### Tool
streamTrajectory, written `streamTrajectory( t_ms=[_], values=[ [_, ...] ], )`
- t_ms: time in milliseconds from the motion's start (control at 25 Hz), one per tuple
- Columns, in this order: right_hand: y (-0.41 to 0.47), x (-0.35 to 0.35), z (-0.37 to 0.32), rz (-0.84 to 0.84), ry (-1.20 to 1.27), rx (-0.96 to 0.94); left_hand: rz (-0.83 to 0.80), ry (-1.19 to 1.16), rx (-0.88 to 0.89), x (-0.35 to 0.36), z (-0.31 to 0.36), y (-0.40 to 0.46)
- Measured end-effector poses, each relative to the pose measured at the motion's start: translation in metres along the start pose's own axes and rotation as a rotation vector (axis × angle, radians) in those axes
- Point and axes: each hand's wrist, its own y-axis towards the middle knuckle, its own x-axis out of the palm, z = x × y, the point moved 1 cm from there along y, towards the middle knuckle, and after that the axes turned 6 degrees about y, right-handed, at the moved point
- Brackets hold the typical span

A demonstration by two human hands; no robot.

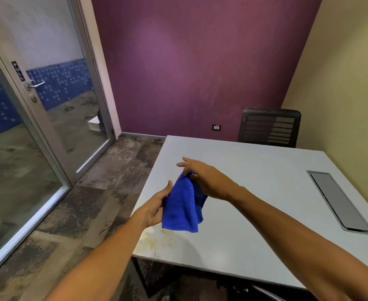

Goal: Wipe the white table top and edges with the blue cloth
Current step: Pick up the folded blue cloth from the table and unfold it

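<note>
Both hands were up over the white rectangular table top. Right hand pinched the top of the blue microfibre cloth, other fingers sticking out straight. Left hand gripped its left edge, so it dangled above a yellowish stain near the table's front corner.

chair: seat hidden behind white table | blue cloth: covers left hand's fingers
</note>
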Motion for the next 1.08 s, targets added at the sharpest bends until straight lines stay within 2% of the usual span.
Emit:
streamTrajectory(
  t_ms=[80, 160, 240, 320, 360, 440, 520, 640, 760, 960, 1080],
  values=[
    [-0.007, 0.002, -0.002, 0.024, -0.004, -0.009, 0.038, 0.054, 0.104, -0.003, 0.000, -0.003],
    [-0.014, 0.008, -0.002, 0.121, 0.121, 0.018, 0.065, 0.056, 0.191, -0.009, 0.005, -0.006],
    [-0.016, 0.017, -0.002, 0.286, 0.299, 0.167, 0.095, 0.031, 0.248, -0.015, 0.010, -0.009],
    [-0.010, 0.027, 0.000, 0.409, 0.494, 0.402, 0.106, 0.019, 0.301, -0.016, 0.015, -0.010],
    [-0.007, 0.033, 0.000, 0.392, 0.629, 0.507, 0.116, 0.009, 0.318, -0.015, 0.016, -0.011],
    [-0.003, 0.048, 0.003, 0.230, 0.904, 0.630, 0.144, -0.016, 0.324, -0.014, 0.019, -0.013],
    [-0.001, 0.065, 0.005, 0.057, 1.061, 0.606, 0.146, -0.020, 0.312, -0.015, 0.020, -0.016],
    [0.001, 0.084, 0.005, 0.005, 1.100, 0.579, 0.126, -0.014, 0.303, -0.025, 0.017, -0.021],
    [0.008, 0.100, 0.006, 0.097, 1.143, 0.587, 0.103, 0.046, 0.269, -0.042, 0.016, -0.020],
    [0.017, 0.131, 0.007, 0.228, 1.389, 0.644, 0.008, 0.208, 0.222, -0.071, 0.020, -0.009],
    [0.025, 0.147, 0.009, 0.379, 1.514, 0.693, 0.008, 0.330, 0.206, -0.088, 0.020, -0.003]
  ],
)
